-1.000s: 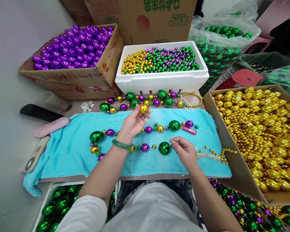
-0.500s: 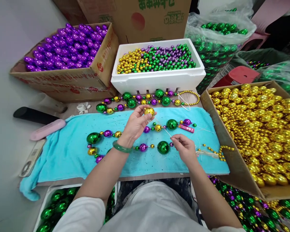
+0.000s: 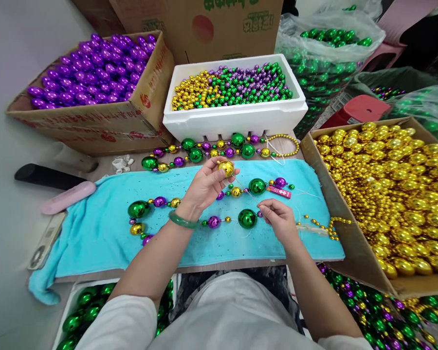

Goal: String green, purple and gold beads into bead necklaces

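Observation:
A shiny gold bead (image 3: 225,168) is pinched in my left hand (image 3: 206,187), above the far half of a turquoise towel (image 3: 105,218). My right hand (image 3: 277,218) is closed in a pinch on a thin white string (image 3: 250,197) that runs up to the gold bead. Under and around my hands lies a bead strand in green, purple and gold, with a large green bead (image 3: 247,218) just left of my right fingers. Part of the strand is hidden by my left forearm. A small pink packet (image 3: 279,192) lies beyond my right hand.
Behind the towel are a finished-looking bead strand (image 3: 196,154) and a white foam box (image 3: 233,116) of small beads. A carton of purple beads (image 3: 95,73) stands back left, a carton of gold beads (image 3: 397,194) at right. A pink-handled tool (image 3: 68,198) lies left.
My left hand still pinches the gold bead, now turned slightly. The right hand has shifted a little, and the string between the hands looks less taut. The whole view has shifted slightly.

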`<state>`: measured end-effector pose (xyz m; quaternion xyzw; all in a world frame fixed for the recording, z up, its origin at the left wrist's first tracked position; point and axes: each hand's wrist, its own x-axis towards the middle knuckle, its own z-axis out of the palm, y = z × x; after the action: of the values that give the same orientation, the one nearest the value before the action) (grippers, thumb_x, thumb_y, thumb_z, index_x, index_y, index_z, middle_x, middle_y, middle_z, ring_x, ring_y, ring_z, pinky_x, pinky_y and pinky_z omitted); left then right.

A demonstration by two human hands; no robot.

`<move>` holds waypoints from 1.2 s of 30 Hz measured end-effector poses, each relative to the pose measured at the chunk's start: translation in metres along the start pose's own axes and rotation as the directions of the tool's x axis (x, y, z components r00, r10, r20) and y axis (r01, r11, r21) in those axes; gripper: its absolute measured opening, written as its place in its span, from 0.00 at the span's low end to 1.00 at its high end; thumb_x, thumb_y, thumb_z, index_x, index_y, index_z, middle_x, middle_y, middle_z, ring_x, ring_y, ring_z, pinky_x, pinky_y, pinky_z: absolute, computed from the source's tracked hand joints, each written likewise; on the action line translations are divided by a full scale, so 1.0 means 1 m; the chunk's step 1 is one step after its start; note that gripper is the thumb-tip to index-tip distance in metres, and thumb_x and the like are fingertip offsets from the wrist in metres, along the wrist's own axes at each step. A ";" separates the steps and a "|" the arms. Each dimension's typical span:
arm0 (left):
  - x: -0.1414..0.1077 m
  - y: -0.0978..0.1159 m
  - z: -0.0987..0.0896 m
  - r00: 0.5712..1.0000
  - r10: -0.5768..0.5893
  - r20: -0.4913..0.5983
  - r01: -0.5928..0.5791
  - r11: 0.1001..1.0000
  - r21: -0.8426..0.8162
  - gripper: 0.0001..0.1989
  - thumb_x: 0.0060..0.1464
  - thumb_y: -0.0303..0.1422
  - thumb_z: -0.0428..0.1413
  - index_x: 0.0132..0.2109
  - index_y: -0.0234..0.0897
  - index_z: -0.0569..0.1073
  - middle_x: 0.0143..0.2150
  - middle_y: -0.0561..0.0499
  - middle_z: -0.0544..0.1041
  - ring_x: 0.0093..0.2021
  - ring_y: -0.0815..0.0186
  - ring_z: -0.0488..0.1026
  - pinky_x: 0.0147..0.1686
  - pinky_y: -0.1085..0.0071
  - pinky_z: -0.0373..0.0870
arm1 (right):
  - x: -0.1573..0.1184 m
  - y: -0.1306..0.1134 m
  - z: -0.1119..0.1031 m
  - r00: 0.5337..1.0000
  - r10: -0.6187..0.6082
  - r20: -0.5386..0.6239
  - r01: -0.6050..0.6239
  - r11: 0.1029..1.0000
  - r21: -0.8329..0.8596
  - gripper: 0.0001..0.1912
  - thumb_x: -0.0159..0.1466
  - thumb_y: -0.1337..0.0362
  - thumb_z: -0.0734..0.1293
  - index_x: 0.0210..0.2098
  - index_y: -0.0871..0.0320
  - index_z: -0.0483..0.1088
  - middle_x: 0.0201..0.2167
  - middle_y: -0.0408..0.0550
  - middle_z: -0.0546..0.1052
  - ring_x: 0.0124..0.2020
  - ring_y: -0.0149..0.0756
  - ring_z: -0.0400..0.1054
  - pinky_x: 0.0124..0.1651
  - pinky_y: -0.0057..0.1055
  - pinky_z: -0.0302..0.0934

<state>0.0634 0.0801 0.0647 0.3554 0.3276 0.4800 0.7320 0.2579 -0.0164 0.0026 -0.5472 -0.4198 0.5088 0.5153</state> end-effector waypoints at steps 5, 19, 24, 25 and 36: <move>0.000 -0.002 0.000 0.995 0.097 0.019 -0.098 0.992 0.074 0.18 0.42 0.31 0.69 0.41 0.41 0.73 0.44 0.52 0.77 0.44 0.64 0.78 0.44 0.69 0.75 | 0.000 -0.002 0.000 0.998 -0.054 -0.044 0.053 0.998 -0.035 0.11 0.55 0.55 0.70 0.26 0.58 0.73 0.15 0.39 0.64 0.17 0.26 0.53 0.20 0.26 0.49; 0.001 -0.009 0.000 0.995 0.083 0.061 -0.090 0.989 0.114 0.19 0.44 0.33 0.68 0.43 0.40 0.72 0.45 0.51 0.77 0.44 0.64 0.78 0.44 0.68 0.74 | 0.006 0.003 0.000 1.000 -0.019 -0.022 0.019 1.000 -0.020 0.14 0.54 0.53 0.71 0.27 0.59 0.73 0.15 0.39 0.65 0.17 0.26 0.54 0.19 0.25 0.47; 0.007 -0.009 -0.004 0.969 -0.022 0.247 -0.097 0.882 0.461 0.17 0.48 0.33 0.65 0.46 0.39 0.74 0.49 0.47 0.77 0.43 0.65 0.76 0.43 0.68 0.72 | 0.007 -0.003 0.006 0.996 -0.058 -0.067 0.059 0.998 0.013 0.14 0.55 0.52 0.71 0.28 0.58 0.73 0.15 0.39 0.64 0.17 0.26 0.54 0.19 0.25 0.47; 0.013 -0.009 -0.007 0.967 -0.029 0.251 -0.127 0.804 0.581 0.15 0.50 0.33 0.63 0.46 0.38 0.75 0.48 0.46 0.78 0.43 0.64 0.75 0.44 0.67 0.71 | 0.007 -0.004 0.005 0.994 -0.062 -0.086 0.064 0.998 0.020 0.14 0.55 0.52 0.71 0.29 0.58 0.73 0.15 0.38 0.64 0.17 0.26 0.54 0.19 0.25 0.47; 0.064 -0.045 -0.041 0.976 -0.204 0.074 -0.082 -0.030 0.996 0.06 0.43 0.26 0.62 0.32 0.39 0.80 0.32 0.46 0.80 0.40 0.55 0.76 0.42 0.65 0.68 | 0.005 0.001 0.003 0.989 0.011 -0.150 0.002 0.996 0.085 0.14 0.52 0.53 0.72 0.29 0.58 0.71 0.16 0.38 0.65 0.17 0.26 0.54 0.19 0.25 0.47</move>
<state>0.0717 0.1354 -0.0034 0.8028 0.5121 0.0282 0.3041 0.2558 -0.0110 0.0015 -0.5626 -0.3565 0.4845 0.5671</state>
